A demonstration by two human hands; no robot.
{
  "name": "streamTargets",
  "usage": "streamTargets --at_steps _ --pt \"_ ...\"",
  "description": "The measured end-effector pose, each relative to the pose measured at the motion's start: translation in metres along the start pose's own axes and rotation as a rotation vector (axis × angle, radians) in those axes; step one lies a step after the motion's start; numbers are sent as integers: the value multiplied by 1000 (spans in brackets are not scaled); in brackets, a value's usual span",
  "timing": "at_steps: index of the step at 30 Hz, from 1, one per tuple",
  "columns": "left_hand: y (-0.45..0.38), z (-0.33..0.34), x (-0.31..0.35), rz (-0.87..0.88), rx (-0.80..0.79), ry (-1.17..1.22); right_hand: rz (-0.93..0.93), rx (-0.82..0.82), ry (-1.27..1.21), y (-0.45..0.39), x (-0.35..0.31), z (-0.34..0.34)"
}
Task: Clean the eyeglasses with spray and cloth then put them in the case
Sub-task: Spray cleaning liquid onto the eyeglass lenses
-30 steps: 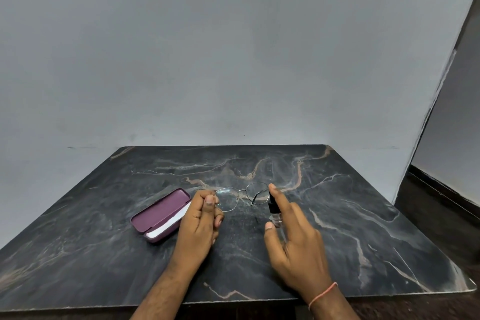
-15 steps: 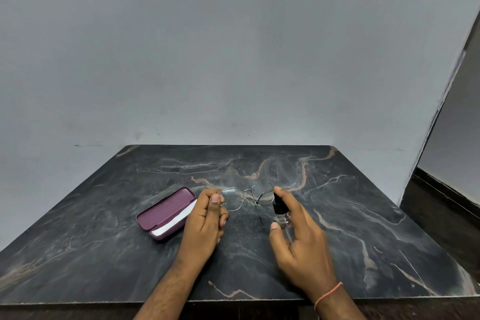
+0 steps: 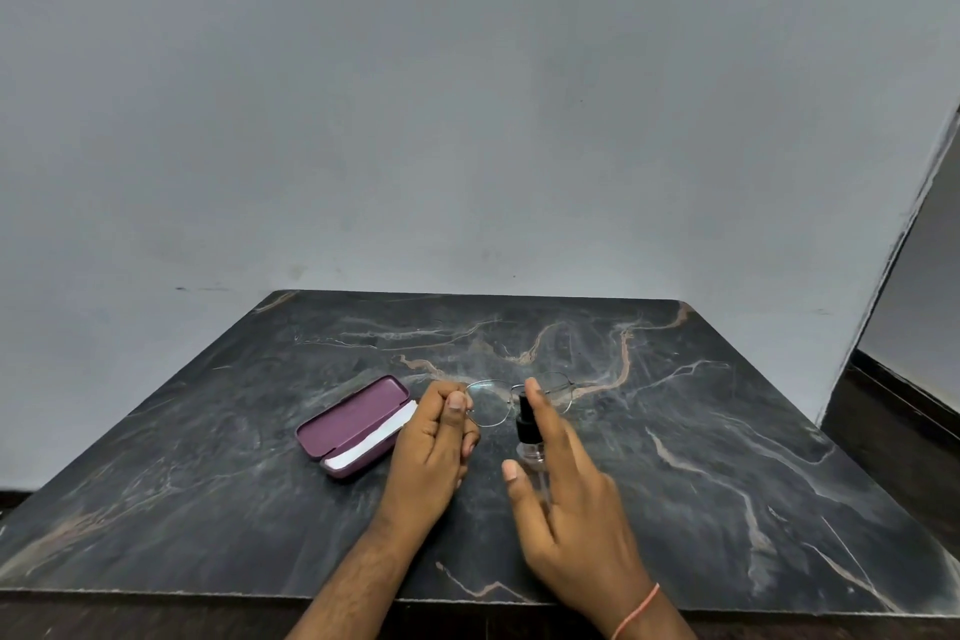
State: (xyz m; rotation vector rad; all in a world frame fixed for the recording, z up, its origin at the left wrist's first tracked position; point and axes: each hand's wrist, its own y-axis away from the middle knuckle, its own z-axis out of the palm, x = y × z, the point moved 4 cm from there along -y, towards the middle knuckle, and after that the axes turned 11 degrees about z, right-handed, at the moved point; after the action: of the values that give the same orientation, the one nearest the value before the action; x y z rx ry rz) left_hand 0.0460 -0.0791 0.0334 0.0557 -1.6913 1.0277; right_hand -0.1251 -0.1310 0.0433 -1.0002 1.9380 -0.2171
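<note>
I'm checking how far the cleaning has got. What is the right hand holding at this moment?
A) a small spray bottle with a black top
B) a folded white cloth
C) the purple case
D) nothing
A: the right hand grips a small clear spray bottle with a black top, index finger up on the nozzle, aimed at the eyeglasses that the left hand holds; the open purple case lies on the table.
</note>
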Motion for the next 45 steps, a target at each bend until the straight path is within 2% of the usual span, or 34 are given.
streamTargets --at_steps 5,11,21,31,36,38,43,45 --pt "0 1 -1 8 0 -3 12 16 -68 0 8 2" --pt "-1 1 0 15 -3 -8 22 7 25 -1 5 4" --pt "2 4 4 43 -32 -51 63 11 0 -4 6 3" --pt "2 4 5 36 -28 -44 -29 -67 -43 0 4 6" --pt "2 2 4 37 -11 -32 -62 -20 -22 2 7 5" --pt "1 2 4 32 15 -7 -3 46 -40 1 13 2" --pt "0 0 2 23 69 9 325 209 -273 -8 39 -10" --pt "0 -1 1 30 82 8 385 250 -286 -12 47 -16"
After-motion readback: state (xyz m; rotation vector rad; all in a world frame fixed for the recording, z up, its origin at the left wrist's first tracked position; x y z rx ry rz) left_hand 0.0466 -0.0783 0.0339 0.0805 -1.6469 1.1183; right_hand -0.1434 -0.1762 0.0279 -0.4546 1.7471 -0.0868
